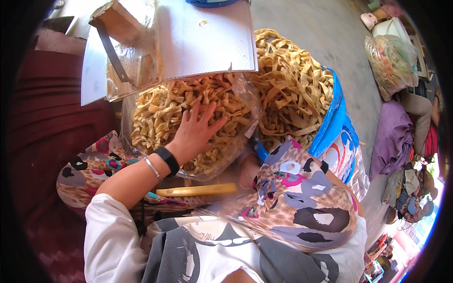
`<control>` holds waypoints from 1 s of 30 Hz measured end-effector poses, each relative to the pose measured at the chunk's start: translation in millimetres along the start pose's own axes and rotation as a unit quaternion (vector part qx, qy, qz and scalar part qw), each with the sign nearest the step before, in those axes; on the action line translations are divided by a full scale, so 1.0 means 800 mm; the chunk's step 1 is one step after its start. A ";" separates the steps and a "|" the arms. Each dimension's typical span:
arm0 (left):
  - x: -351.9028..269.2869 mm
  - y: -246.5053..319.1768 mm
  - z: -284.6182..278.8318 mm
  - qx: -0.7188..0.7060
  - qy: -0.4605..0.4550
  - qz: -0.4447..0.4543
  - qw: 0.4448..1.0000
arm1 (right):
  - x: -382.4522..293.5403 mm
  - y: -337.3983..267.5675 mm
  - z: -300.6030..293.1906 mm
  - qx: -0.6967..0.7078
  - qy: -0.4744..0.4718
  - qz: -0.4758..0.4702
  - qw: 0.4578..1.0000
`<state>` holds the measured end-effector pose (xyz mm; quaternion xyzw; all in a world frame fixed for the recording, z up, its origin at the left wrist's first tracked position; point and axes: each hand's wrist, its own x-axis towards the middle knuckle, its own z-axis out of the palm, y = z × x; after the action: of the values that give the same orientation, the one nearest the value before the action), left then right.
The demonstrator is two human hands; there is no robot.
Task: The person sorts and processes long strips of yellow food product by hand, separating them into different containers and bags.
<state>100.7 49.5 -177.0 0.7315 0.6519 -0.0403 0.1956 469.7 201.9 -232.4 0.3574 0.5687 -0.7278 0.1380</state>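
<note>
My left hand (196, 132) rests with spread fingers on knotted, tan, dried-looking strips (152, 120) in a clear plastic bag (251, 95). It grips nothing visible. My right forearm (341, 182) passes behind my raised, patterned trouser knee, which hides the right hand. Longer loose strips (290, 81) fill a blue-edged sack (332, 109) beside the bag. Above the bag lies a white board (208, 39), with a flat metal strip (111, 53) and a block (118, 21) under or beside clear plastic. A blurred patch of skin shows between bag and knee; I cannot tell which body part it is.
A yellowish wooden bar (196, 190) lies near my lap. Dark red furniture or panelling (60, 123) stands at the left. At the right are a filled plastic bag (393, 63), purple cloth (391, 138), a cloth pile (412, 191) and another person's leg (417, 109).
</note>
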 end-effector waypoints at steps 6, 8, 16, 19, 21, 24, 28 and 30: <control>0.041 -0.005 0.031 0.031 -0.055 -0.047 0.997 | -0.053 -0.057 -0.019 -0.348 0.071 -0.108 0.929; 0.044 -0.018 0.047 0.015 0.001 -0.033 0.999 | -0.050 -0.101 -0.024 -0.564 -0.011 -0.075 0.823; 0.073 -0.052 0.047 -0.089 0.030 -0.002 0.996 | -0.086 -0.230 0.029 -0.744 0.024 -0.056 0.665; 0.081 -0.057 0.035 -0.147 0.068 -0.006 0.987 | -0.103 -0.207 0.063 -0.715 0.122 -0.046 0.687; 0.093 -0.045 0.020 -0.228 0.110 0.013 0.967 | -0.119 -0.212 0.080 -0.652 0.185 -0.077 0.732; 0.104 -0.012 -0.012 -0.365 0.117 0.020 0.923 | -0.126 -0.210 0.116 -0.599 0.239 -0.094 0.758; 0.117 0.035 -0.039 -0.562 0.073 -0.071 0.821 | -0.131 -0.219 0.132 -0.615 0.226 -0.076 0.752; 0.139 0.059 -0.030 -0.542 0.180 -0.049 0.819 | -0.133 -0.215 0.131 -0.635 0.223 -0.081 0.735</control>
<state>158.2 158.1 -178.8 0.4684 0.6269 0.4424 0.4381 401.8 136.9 -24.7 0.2915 0.9399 -0.1053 0.1429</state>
